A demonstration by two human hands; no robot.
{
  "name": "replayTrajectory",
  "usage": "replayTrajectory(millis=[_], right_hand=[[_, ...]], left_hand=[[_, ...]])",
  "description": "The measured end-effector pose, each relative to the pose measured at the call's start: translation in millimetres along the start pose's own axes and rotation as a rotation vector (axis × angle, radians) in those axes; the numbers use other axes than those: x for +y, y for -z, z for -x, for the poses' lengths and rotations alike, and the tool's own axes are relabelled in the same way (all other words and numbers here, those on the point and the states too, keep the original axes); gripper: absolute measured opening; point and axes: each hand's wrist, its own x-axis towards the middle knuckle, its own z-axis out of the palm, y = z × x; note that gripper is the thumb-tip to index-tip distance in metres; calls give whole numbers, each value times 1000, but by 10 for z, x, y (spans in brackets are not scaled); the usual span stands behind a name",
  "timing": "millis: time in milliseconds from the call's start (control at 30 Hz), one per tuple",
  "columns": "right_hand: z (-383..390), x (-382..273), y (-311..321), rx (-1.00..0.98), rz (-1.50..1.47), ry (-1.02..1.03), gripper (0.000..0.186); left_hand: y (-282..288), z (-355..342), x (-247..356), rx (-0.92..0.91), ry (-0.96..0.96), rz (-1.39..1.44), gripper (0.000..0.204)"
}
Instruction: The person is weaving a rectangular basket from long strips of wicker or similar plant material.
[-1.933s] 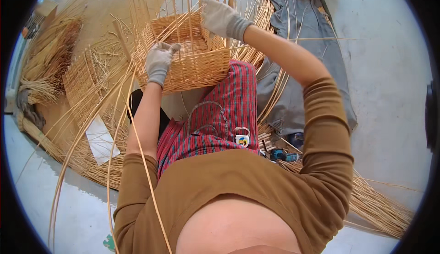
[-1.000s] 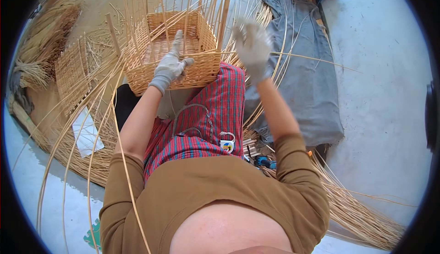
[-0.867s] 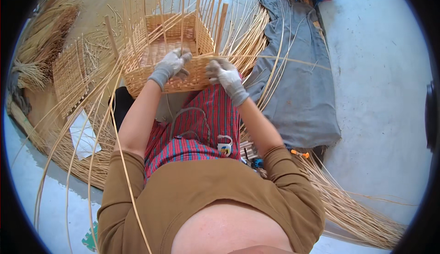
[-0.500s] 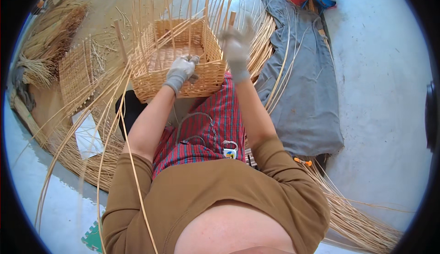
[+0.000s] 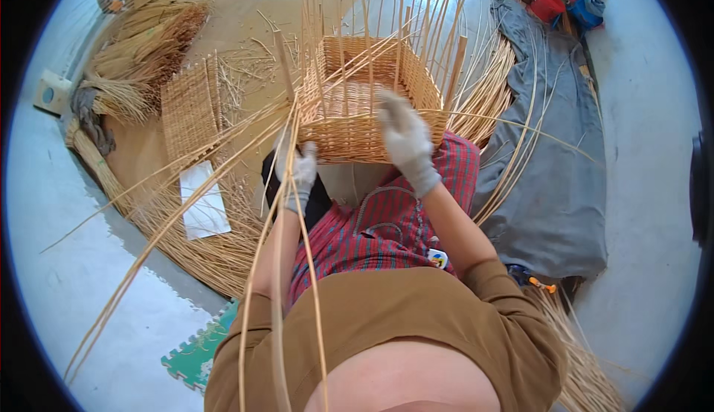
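Observation:
A rectangular wicker basket (image 5: 349,141) sits in front of me, at my knees, with tall upright canes (image 5: 401,10) standing out of its walls. My left hand (image 5: 300,166), in a pale work glove, is closed at the basket's lower left front corner, partly behind a bunch of long loose canes (image 5: 292,126). My gloved right hand (image 5: 405,140) is at the front wall, right of the middle. Its fingers reach up to the rim but are smeared by motion. One thin cane (image 5: 520,125) sticks out to the right from the basket's front corner.
At left lie a woven panel (image 5: 190,111), a white sheet (image 5: 204,202) and bundles of cane (image 5: 149,44). A grey cloth (image 5: 550,189) covers a cane bundle at right, with a red container (image 5: 547,4) beyond. Wooden stakes (image 5: 456,70) rise at the basket's front corners.
My left hand has moved from the middle of the front rim to the left front corner. My right hand has come down from above the right corner to the front wall. The view has shifted.

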Motion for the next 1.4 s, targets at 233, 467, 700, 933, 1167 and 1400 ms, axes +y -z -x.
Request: replayTrajectory(millis=[233, 467, 700, 933, 1167, 1400], right_hand=[[-1153, 135, -1447, 114, -85, -698, 66], [-1334, 339, -1386, 53, -84, -748, 65], [-1104, 68, -1412, 136, 110, -677, 69], [-1105, 65, -1532, 340, 88, -162, 66], [-1144, 114, -1261, -135, -484, 9, 42], [-1476, -106, -1191, -31, -213, 271, 53]], left_hand=[[181, -162, -250, -317, -89, -39, 63], [538, -415, -249, -236, -462, -473, 45], [447, -667, -402, -447, -122, -571, 69], [477, -750, -423, -426, -423, -615, 72], [482, -848, -407, -501, -446, -525, 65], [509, -819, -336, -622, 108, -80, 71]])
